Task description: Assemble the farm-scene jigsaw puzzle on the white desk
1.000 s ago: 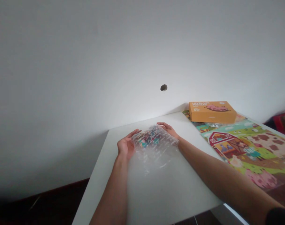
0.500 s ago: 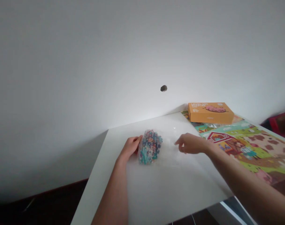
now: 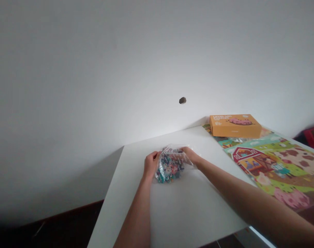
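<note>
A clear plastic bag full of multicoloured jigsaw puzzle pieces rests on the white table. My left hand is closed on the bag's left edge, thumb and fingers pinching the plastic. At the bag's right side, my right hand reaches into or behind the loose plastic. Film and glare cover its fingers, so I cannot tell whether they grip anything. The pieces lie bunched in the bag, between both hands.
On the right, a finished-looking farm puzzle picture covers that side of the table. An orange puzzle box stands at its back end, with crumpled clear plastic beside it. A white wall with a hole rises behind the table.
My right hand has moved left from over the table to the bag, its fingers now covered by plastic. The bag's right side has lifted and bunched up. My left hand still holds it.
</note>
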`<act>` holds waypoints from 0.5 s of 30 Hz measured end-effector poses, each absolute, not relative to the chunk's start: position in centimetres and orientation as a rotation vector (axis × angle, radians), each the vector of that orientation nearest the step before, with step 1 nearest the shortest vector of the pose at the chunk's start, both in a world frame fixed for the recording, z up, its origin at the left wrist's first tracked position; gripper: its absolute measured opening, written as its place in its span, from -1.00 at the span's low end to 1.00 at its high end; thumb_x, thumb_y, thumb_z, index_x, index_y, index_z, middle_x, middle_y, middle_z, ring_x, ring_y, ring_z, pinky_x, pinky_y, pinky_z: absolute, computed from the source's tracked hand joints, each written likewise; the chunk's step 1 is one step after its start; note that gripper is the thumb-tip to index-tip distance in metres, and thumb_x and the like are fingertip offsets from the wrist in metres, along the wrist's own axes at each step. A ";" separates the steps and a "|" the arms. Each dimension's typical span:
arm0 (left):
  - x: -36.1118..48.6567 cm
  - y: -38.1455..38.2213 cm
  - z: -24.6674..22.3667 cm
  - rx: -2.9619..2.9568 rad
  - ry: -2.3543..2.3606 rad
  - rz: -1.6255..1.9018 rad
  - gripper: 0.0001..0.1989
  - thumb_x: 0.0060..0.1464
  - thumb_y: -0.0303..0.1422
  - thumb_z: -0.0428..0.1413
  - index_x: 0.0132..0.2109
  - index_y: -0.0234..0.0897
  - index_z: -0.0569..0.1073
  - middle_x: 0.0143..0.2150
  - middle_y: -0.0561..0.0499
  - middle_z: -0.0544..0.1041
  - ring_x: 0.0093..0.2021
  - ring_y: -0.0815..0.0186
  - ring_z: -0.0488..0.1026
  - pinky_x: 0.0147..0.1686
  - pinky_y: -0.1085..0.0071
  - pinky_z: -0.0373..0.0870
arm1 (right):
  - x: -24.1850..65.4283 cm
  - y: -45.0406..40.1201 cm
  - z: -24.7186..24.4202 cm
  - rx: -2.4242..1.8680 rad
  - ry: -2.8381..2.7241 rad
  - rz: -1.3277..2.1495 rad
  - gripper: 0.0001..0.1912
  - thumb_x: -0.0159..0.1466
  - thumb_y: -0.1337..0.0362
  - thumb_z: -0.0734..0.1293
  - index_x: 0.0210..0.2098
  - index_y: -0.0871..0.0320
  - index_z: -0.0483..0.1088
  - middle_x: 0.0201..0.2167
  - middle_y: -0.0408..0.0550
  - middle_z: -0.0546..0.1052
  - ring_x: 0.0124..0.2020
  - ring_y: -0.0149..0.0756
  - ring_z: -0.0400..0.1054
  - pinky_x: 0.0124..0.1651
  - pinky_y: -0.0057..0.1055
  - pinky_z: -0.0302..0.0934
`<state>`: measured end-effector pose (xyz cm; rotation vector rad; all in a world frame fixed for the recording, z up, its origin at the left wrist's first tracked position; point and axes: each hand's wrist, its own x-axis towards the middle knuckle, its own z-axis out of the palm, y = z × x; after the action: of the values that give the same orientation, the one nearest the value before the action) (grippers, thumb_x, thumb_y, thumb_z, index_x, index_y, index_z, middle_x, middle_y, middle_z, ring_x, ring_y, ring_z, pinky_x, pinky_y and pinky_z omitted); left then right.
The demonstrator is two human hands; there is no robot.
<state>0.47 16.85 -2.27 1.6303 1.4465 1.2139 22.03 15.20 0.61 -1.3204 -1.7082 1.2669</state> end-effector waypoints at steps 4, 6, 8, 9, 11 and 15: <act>0.8 16.6 -2.1 1.559 1.354 1.270 -0.62 0.02 -0.04 0.11 -0.50 -0.26 0.31 -0.54 0.16 0.23 -0.47 0.41 0.18 -0.45 0.51 0.11 | 21.0 14.0 0.2 -1.263 -1.705 1.149 -0.61 0.06 0.01 0.43 -0.31 0.23 0.56 -0.51 -0.10 0.49 -0.39 -0.24 0.35 -0.33 -0.37 0.26; 1.0 16.5 -2.1 1.515 1.303 1.287 -0.62 0.04 -0.04 0.11 -0.47 -0.25 0.29 -0.53 0.17 0.21 -0.47 0.42 0.16 -0.46 0.52 0.11 | 20.8 13.5 -0.1 -1.167 -1.702 1.053 -0.59 0.09 0.02 0.42 -0.21 0.19 0.55 -0.39 -0.07 0.54 -0.29 -0.20 0.39 -0.21 -0.32 0.30; 1.2 16.4 -2.0 1.474 1.257 1.297 -0.63 0.05 -0.05 0.12 -0.46 -0.25 0.27 -0.52 0.17 0.18 -0.47 0.43 0.14 -0.47 0.53 0.09 | 20.6 13.3 -0.4 -1.099 -1.691 0.977 -0.58 0.14 0.01 0.39 -0.13 0.17 0.53 -0.28 -0.04 0.57 -0.22 -0.17 0.41 -0.11 -0.27 0.30; 1.3 16.4 -2.0 1.455 1.236 1.298 -0.63 0.06 -0.06 0.11 -0.45 -0.25 0.27 -0.52 0.17 0.18 -0.48 0.43 0.12 -0.47 0.53 0.09 | 20.5 13.3 -0.5 -1.080 -1.681 0.959 -0.58 0.18 0.01 0.36 -0.12 0.17 0.53 -0.25 -0.03 0.57 -0.20 -0.17 0.41 -0.07 -0.25 0.29; 1.5 16.2 -1.9 1.419 1.201 1.295 -0.63 0.08 -0.05 0.10 -0.44 -0.25 0.28 -0.52 0.17 0.17 -0.48 0.43 0.11 -0.48 0.52 0.08 | 20.3 13.5 -0.6 -1.043 -1.671 0.952 -0.59 0.24 0.01 0.30 -0.10 0.18 0.53 -0.23 -0.02 0.58 -0.19 -0.17 0.42 -0.01 -0.23 0.28; 1.7 16.0 -1.7 1.382 1.151 1.298 -0.62 0.06 -0.05 0.12 -0.44 -0.25 0.27 -0.52 0.16 0.18 -0.48 0.42 0.13 -0.46 0.52 0.10 | 20.2 13.6 -0.6 -1.001 -1.701 0.955 -0.58 0.27 0.04 0.27 -0.07 0.19 0.52 -0.22 -0.02 0.58 -0.18 -0.17 0.43 -0.05 -0.26 0.30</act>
<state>1.72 15.98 -1.74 1.3819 1.1513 1.2977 20.19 13.62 -0.64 -1.0011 -1.7010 0.9545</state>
